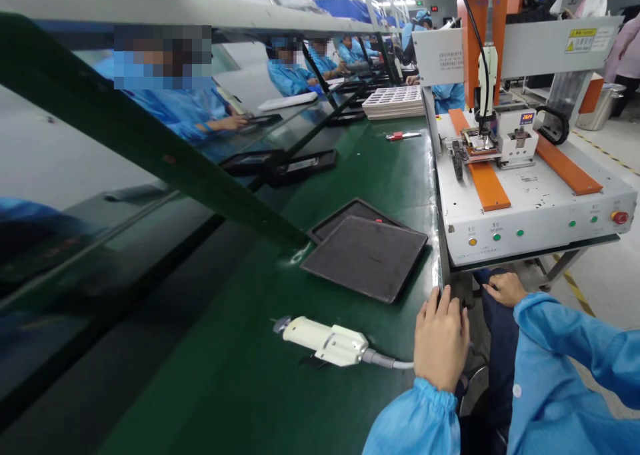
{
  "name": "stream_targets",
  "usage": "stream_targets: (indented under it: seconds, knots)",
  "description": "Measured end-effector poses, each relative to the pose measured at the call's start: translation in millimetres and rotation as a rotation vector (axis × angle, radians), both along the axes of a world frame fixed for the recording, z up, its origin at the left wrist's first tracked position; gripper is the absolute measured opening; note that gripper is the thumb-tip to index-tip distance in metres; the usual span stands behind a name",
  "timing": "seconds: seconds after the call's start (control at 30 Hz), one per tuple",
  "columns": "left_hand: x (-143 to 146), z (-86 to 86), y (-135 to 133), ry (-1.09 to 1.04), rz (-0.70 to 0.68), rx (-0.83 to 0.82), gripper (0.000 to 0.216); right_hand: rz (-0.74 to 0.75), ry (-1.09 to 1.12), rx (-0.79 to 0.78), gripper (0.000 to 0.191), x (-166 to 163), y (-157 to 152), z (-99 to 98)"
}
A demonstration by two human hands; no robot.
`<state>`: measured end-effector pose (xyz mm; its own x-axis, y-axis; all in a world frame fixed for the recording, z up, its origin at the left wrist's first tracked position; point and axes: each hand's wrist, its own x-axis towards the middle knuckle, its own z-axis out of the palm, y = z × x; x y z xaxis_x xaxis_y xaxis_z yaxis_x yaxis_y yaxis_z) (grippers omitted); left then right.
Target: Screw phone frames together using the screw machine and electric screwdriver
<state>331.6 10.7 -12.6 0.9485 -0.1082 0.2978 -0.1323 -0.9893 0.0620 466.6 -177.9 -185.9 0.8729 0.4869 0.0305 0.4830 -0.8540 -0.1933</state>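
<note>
My left hand [441, 338] rests palm down on the edge of the green table [240, 375], fingers together and curled over the rim, holding nothing I can see. Just left of it lies a white hand tool [327, 340] with a grey cable running under the hand. My right hand [506, 288] lies on my dark trouser leg below the white machine [530, 201], fingers bent, nothing visible in it. Both arms wear light blue sleeves. Two stacked black trays [367, 255] sit on the table ahead of my left hand.
The white machine with orange rails [487, 185] and a red button [619, 217] stands at the table's right side. White trays [395, 101] are stacked farther back, with a red-handled tool [403, 135] nearby. Several people in blue coats work across the line on the left.
</note>
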Motion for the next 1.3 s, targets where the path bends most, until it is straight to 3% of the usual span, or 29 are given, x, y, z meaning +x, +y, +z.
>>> stream_targets:
  seconds: [1.3]
  knots:
    - [-0.6,0.3,0.7,0.016,0.004,-0.01,0.023,-0.013,-0.015,0.028,0.034,-1.0,0.7,-4.0]
